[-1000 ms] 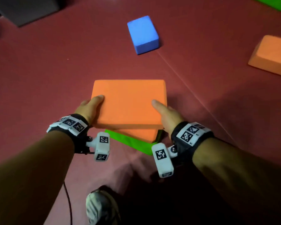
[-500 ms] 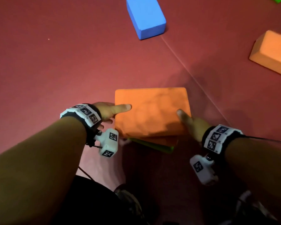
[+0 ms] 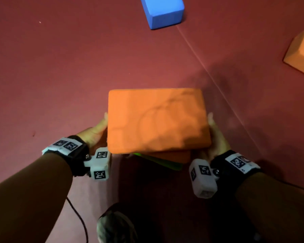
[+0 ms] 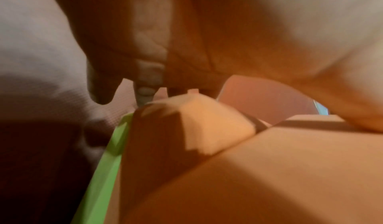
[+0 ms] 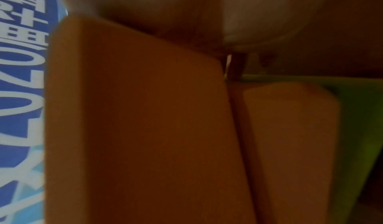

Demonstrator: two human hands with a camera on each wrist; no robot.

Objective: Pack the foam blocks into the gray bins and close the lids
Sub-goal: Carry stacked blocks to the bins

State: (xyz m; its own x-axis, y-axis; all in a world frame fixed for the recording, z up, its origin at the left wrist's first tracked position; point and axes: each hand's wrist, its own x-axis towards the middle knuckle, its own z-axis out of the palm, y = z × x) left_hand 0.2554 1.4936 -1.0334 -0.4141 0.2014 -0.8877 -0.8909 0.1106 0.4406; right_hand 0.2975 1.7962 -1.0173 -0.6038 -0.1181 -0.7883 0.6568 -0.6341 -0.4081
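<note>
I hold a stack of flat foam blocks in front of me over the red floor. The top orange block covers a second orange block and a green block, which only peek out at the near edge. My left hand grips the stack's left side and my right hand its right side, thumbs up along the edges, fingers hidden beneath. The left wrist view shows the orange blocks and the green edge close up. The right wrist view shows the same orange and green layers. No gray bin is in view.
A blue foam block lies on the floor at the top. An orange block sits at the right edge. A mat seam runs diagonally. My shoe and a cable are below the hands.
My hands have slid from the top face of the orange block to the sides of the stack. The stack sits nearer and larger in view, and the blue block has shifted toward the top edge.
</note>
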